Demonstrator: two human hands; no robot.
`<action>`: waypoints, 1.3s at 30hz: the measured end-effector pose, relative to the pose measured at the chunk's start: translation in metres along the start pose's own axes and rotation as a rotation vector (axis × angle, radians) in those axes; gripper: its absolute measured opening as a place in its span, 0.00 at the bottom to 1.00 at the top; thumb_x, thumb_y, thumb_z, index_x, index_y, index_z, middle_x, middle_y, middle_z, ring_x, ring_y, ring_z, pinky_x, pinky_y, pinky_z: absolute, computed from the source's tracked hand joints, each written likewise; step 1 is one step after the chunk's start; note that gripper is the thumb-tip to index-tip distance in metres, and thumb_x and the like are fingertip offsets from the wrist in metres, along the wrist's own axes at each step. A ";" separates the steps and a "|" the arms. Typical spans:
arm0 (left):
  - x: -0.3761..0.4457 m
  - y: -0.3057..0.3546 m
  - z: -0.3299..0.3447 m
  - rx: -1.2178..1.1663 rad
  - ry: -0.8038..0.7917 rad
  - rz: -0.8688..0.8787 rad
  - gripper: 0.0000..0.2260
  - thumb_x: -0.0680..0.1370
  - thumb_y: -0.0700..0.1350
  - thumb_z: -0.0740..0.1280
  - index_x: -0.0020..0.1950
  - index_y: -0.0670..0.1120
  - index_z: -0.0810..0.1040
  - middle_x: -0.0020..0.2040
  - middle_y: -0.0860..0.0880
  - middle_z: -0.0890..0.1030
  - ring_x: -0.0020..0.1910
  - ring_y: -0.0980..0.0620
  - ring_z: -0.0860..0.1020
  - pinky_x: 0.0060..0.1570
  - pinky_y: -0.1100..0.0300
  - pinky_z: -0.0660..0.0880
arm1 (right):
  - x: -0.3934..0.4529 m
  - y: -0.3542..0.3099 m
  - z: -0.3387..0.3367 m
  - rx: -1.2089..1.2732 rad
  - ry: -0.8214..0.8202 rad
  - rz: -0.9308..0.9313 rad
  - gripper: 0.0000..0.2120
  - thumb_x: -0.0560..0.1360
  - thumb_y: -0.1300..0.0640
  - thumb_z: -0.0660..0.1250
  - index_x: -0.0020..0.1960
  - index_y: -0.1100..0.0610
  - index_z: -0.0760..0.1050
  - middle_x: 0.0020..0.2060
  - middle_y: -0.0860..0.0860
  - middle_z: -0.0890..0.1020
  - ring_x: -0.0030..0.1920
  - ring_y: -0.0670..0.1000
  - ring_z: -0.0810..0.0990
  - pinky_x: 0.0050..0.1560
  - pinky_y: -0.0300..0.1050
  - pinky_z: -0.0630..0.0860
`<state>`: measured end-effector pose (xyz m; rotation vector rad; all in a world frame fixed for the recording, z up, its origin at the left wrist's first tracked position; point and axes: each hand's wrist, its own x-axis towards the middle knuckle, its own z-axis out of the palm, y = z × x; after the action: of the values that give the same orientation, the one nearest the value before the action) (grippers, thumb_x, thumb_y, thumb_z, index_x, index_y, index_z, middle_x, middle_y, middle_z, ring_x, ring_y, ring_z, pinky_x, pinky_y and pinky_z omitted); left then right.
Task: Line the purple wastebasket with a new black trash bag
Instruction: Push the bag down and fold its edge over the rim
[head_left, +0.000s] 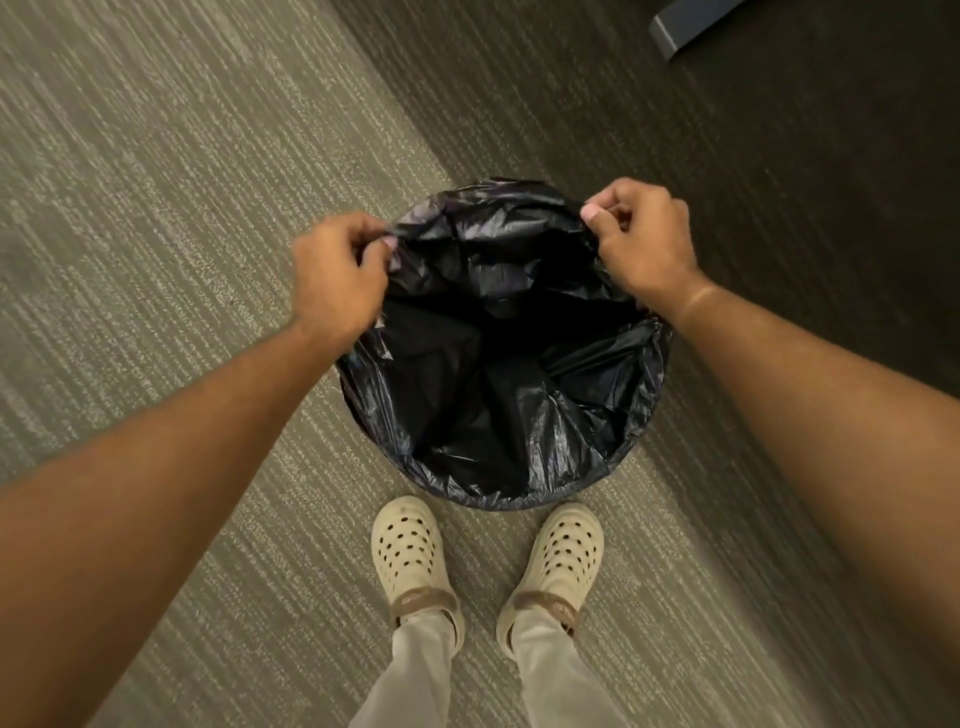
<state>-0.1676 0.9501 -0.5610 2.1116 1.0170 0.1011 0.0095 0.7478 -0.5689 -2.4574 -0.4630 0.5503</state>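
A black trash bag hangs open inside a round wastebasket on the carpet, seen from straight above. The bag covers the basket's rim on the near side and hides the purple wall entirely. My left hand pinches the bag's edge at the far left of the opening. My right hand pinches the edge at the far right. Between the two hands the far edge of the bag is lifted and stretched. The inside of the bag is dark and crumpled, with nothing visible in it.
My two feet in cream clogs stand just in front of the basket. The floor is striped carpet, lighter on the left, darker on the right. A dark furniture leg shows at the top right.
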 end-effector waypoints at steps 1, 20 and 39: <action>0.005 -0.003 0.000 -0.039 0.005 -0.057 0.04 0.78 0.42 0.67 0.49 0.45 0.81 0.40 0.51 0.80 0.36 0.59 0.76 0.37 0.72 0.73 | 0.004 0.000 0.000 0.012 0.022 0.021 0.06 0.76 0.52 0.66 0.43 0.52 0.78 0.36 0.46 0.78 0.40 0.46 0.76 0.42 0.39 0.70; 0.035 -0.017 0.003 -0.479 -0.100 -0.488 0.07 0.77 0.37 0.66 0.42 0.48 0.77 0.40 0.50 0.80 0.38 0.55 0.79 0.31 0.64 0.75 | 0.047 -0.005 0.012 0.362 -0.244 0.540 0.25 0.74 0.47 0.70 0.64 0.62 0.73 0.55 0.55 0.81 0.51 0.53 0.81 0.48 0.46 0.80; 0.026 -0.018 0.003 -0.285 0.057 -0.626 0.06 0.73 0.40 0.73 0.44 0.48 0.77 0.45 0.50 0.81 0.41 0.56 0.80 0.29 0.68 0.74 | 0.027 0.016 0.007 0.161 0.075 0.423 0.16 0.77 0.43 0.62 0.51 0.56 0.78 0.46 0.50 0.79 0.52 0.52 0.79 0.48 0.39 0.70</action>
<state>-0.1596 0.9731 -0.5816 1.4702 1.5506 -0.0060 0.0324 0.7508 -0.5915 -2.4145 0.1348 0.6326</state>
